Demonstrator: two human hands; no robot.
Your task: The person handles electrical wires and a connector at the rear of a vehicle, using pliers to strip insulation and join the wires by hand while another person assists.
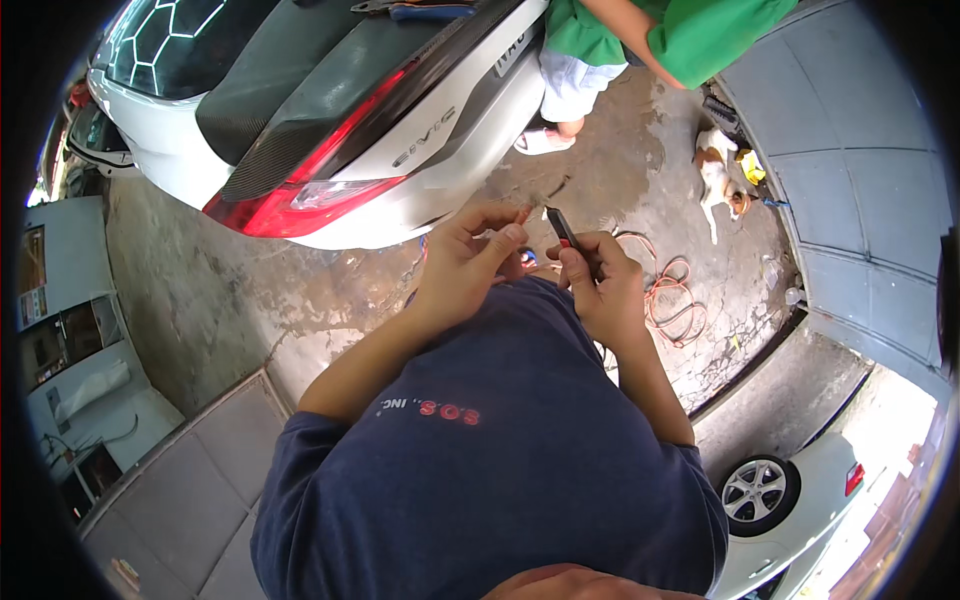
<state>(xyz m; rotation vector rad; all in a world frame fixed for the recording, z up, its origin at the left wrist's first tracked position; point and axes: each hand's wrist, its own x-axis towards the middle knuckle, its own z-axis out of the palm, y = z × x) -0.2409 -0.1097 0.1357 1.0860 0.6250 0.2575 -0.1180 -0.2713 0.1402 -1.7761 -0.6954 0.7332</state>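
Note:
Over my dark shirt, my left hand pinches a small thin reddish piece, perhaps a wire end, between thumb and fingertips. Just to its right, my right hand grips a dark cutter-like tool with a red part by my thumb, its tip pointing up toward the small piece. The two hands are apart, a short gap between them. Beyond them stands the rear of a white car with a red tail light.
Tools lie atop the car. A person in green stands top right. A dog lies near grey metal panels. Orange hoses coil on the floor. Another car is lower right, a wall cabinet left.

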